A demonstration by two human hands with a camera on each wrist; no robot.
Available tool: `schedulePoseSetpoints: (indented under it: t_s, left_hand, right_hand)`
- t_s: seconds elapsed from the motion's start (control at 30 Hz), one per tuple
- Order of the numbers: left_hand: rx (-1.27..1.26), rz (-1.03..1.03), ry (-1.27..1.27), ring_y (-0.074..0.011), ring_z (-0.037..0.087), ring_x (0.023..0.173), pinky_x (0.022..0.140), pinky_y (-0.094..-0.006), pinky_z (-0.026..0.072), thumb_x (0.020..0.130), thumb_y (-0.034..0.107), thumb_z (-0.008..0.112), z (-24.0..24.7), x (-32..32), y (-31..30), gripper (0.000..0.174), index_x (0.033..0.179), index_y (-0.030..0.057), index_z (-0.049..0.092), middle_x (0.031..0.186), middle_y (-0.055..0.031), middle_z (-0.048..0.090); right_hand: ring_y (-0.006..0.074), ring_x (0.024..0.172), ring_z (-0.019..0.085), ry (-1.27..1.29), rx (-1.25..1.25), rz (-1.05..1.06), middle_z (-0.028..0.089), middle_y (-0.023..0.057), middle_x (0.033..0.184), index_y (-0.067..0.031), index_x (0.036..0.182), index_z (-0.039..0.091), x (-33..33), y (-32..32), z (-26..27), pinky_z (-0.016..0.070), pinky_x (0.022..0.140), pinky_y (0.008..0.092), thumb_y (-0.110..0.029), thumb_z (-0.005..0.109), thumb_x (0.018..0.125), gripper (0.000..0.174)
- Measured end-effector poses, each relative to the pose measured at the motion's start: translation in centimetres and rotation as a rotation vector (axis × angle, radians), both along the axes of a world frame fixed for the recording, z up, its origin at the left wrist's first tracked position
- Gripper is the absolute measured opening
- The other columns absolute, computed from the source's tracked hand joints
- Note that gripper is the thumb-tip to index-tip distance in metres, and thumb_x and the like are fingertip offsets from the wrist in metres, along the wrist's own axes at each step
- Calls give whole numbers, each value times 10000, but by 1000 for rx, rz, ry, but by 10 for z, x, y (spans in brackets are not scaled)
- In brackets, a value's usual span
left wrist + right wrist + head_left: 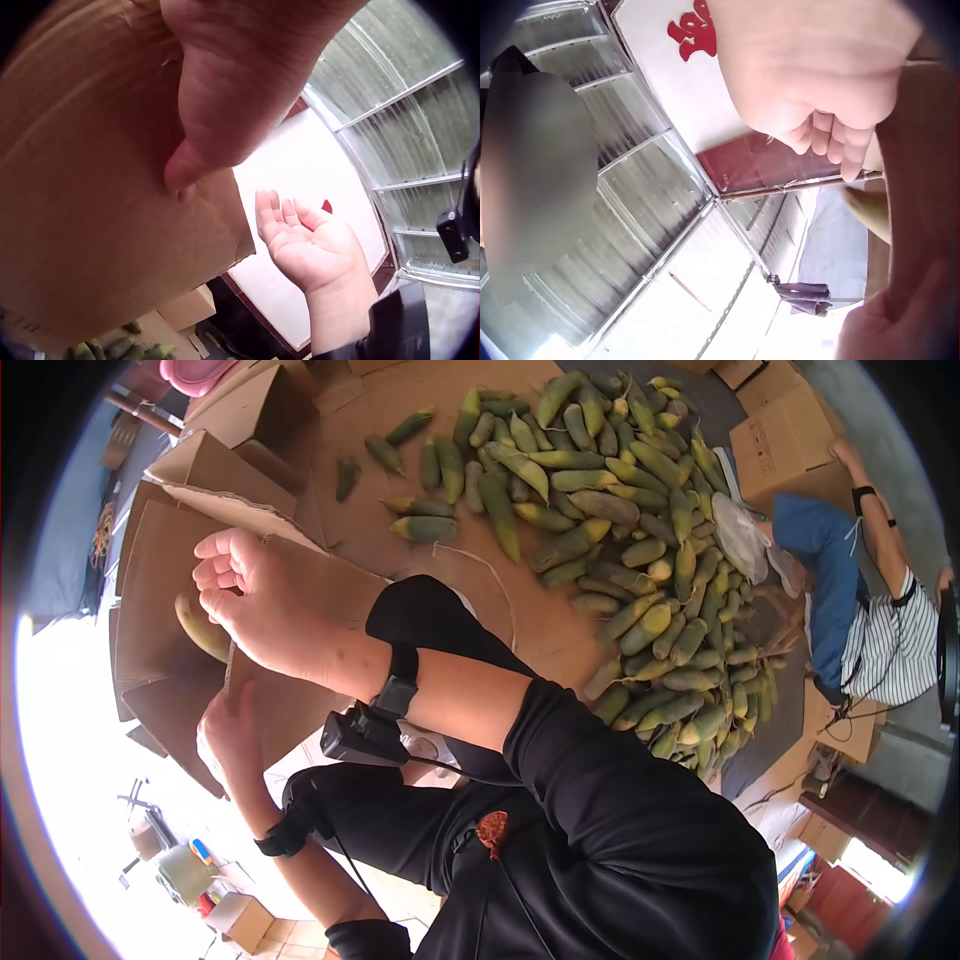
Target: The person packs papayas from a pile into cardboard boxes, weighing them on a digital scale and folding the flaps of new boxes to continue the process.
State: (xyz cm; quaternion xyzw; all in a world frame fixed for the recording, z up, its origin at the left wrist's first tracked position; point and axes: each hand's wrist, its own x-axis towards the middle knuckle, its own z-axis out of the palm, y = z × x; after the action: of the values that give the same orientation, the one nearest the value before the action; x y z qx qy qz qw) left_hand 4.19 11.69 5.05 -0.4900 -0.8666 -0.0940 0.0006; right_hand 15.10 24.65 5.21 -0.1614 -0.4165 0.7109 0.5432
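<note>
My left hand [230,738] grips the edge of the cardboard box [165,575], its thumb [196,161] lying flat along the panel in the left wrist view. Above the box opening is my right hand [245,600], fingers loosely bent and nothing in them. Its palm shows empty in the left wrist view. Just below the right hand, a yellow-green radish [200,628] lies partly inside the box. Its tip also shows past the box edge in the right wrist view. A large heap of green radishes [620,510] covers the cardboard-lined floor beyond my knees.
Several loose radishes [420,520] lie between heap and box. Another person [880,630] in a striped shirt sits at the far right, beside another cardboard box [785,445]. A further open box [240,415] stands behind mine, and a white cord [500,580] crosses the floor.
</note>
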Motion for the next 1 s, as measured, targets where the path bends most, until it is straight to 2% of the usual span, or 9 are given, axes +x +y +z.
schedulePoseSetpoints:
  t_s: [0.1,0.2,0.37,0.57,0.63,0.7,0.77,0.83,1.0]
  left_hand:
    - [-51,11,10,-344,602,665,630,-389,464,816,347,596,2,-1,2,321,873,37,655,709,-179,609]
    - [-20,-4,-55,-316,605,649,630,-373,460,822,350,596,5,5,4,330,896,34,658,698,-166,612]
    - [-33,9,-33,-279,596,619,624,-352,456,831,345,597,0,-3,3,337,913,25,662,681,-143,613]
    - [-80,46,-38,-220,579,608,627,-328,451,825,334,616,2,3,5,329,913,21,669,667,-126,596]
    - [-38,44,-60,-198,570,599,620,-322,449,822,316,624,-1,1,3,320,917,14,667,659,-118,594]
    - [-10,33,-51,-176,558,590,611,-311,445,824,309,626,-4,-3,2,317,920,9,666,651,-105,593]
    - [15,23,-42,-155,546,581,601,-300,441,825,301,628,-6,-3,2,314,923,4,665,643,-93,593]
    - [-23,55,-101,-127,532,595,599,-283,434,835,273,625,-2,-2,3,293,924,-4,663,652,-78,596]
    - [23,24,-81,-110,533,619,608,-278,437,848,231,618,-8,-4,1,249,933,2,663,677,-75,599]
  right_hand:
    - [133,831,547,-26,28,-33,568,70,863,-10,1021,511,19,2,-10,473,741,265,19,585,825,211]
    - [91,674,547,-53,-40,40,592,42,752,-1,857,589,49,14,-19,448,576,229,-1,548,848,42]
    - [108,740,610,-220,-70,-65,636,67,818,5,899,614,113,41,-67,503,655,237,-14,562,819,97]
    - [81,718,566,-825,8,-213,617,23,792,-2,946,617,217,56,-180,467,637,234,-66,579,847,124]
    - [217,751,634,-1020,-29,-292,661,117,814,-30,894,651,252,50,-223,486,688,303,-122,589,795,148]
    - [299,784,628,-1281,20,-333,651,133,815,-54,860,656,290,39,-253,492,710,355,-127,576,781,134]
    - [344,833,617,-1535,-8,-328,650,139,838,-62,850,651,332,30,-286,487,741,404,-121,543,782,140]
    - [358,933,592,-1746,-104,-230,630,166,958,-63,906,634,379,22,-312,476,788,434,-112,516,788,175]
    - [372,1097,510,-2106,-281,-72,463,191,1256,-37,1114,525,473,11,-335,440,907,435,-66,480,815,303]
